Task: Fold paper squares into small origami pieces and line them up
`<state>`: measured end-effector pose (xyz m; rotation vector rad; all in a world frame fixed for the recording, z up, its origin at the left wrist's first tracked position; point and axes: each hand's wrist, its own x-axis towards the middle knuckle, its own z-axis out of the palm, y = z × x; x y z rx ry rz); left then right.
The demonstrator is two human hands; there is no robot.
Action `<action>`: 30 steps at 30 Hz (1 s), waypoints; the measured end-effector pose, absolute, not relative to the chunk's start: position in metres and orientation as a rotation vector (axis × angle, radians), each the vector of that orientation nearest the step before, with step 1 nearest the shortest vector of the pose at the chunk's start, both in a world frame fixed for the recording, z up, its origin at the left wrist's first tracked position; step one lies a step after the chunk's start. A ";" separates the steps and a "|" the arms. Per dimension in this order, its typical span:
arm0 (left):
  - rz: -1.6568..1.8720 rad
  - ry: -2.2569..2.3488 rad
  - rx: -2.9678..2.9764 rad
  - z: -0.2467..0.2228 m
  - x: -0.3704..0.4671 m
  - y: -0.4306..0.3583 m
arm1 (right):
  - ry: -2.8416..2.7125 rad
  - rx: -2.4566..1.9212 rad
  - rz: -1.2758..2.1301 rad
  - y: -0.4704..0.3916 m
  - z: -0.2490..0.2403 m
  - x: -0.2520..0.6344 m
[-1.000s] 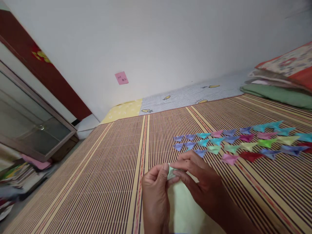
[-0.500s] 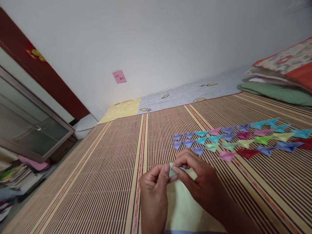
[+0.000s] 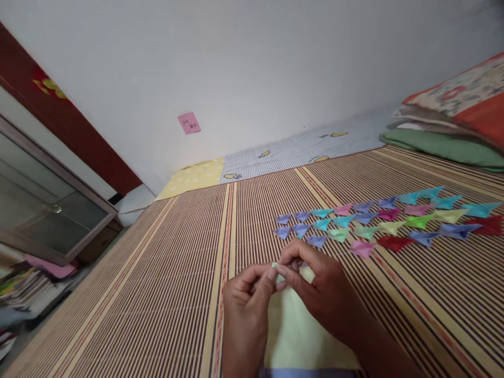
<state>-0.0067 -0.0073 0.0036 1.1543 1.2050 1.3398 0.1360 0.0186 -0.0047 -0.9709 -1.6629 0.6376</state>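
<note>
While pinching small pale green folded paper [image 3: 279, 274] between left hand [image 3: 246, 304] and right hand [image 3: 318, 291] fingertips, risk crooked crease or slip onto striped bamboo mat [image 3: 157, 273].

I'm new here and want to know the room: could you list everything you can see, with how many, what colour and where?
Folded paper shapes: about two dozen, mixed colours, in rows on the mat, right.
Striped mat: one, brown and tan, covers the bed.
Pale sheet: one, yellowish green, under the hands.
Pink note: one, on the wall.
Folded bedding: a stack, green, red and patterned, far right.
Glass-fronted cabinet: one, left.
Small pale green paper: one, pinched between both hands.
Left hand, right hand: close together.
</note>
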 end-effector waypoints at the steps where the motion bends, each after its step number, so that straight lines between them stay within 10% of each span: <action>1: 1.345 1.211 1.154 0.003 -0.007 -0.007 | -1.648 -0.971 0.659 0.019 -0.004 0.137; 30: 1.425 1.355 1.319 -0.001 -0.005 -0.004 | -1.633 -0.962 1.038 0.023 -0.006 0.142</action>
